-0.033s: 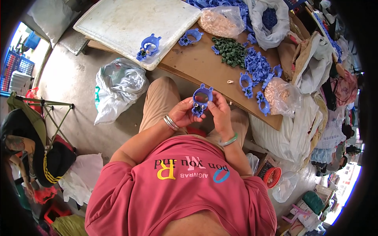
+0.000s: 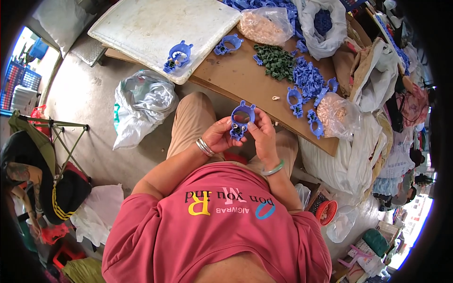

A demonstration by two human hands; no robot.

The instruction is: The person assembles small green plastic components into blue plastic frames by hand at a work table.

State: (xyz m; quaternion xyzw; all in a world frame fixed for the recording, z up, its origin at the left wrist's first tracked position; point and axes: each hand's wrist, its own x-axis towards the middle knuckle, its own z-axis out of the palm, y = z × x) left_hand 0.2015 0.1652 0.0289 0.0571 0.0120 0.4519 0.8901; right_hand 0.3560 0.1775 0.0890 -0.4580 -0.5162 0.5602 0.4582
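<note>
Above my lap, both hands hold one blue plastic ring-shaped part (image 2: 242, 108) with two small ears at its top. My left hand (image 2: 218, 135) has its fingers closed round the lower left of the part. From the other side my right hand (image 2: 262, 132) grips it, thumb against its lower right. Dark green and pale small pieces sit in its lower section. Similar blue ring parts lie on the white board (image 2: 137, 33) and on the brown board (image 2: 222, 68). A pile of dark green pieces (image 2: 276, 62) lies beside a pile of small blue pieces (image 2: 309, 78).
Clear bags of pale pieces (image 2: 265, 26) rest on the brown board's far and right sides. A white sack (image 2: 325, 14) holds blue parts. On the floor at left are a white plastic bag (image 2: 141, 108) and a folding chair (image 2: 52, 123). Another person's arm (image 2: 26, 174) shows at far left.
My right thumb has shifted very slightly on the blue part. Everything else looks the same.
</note>
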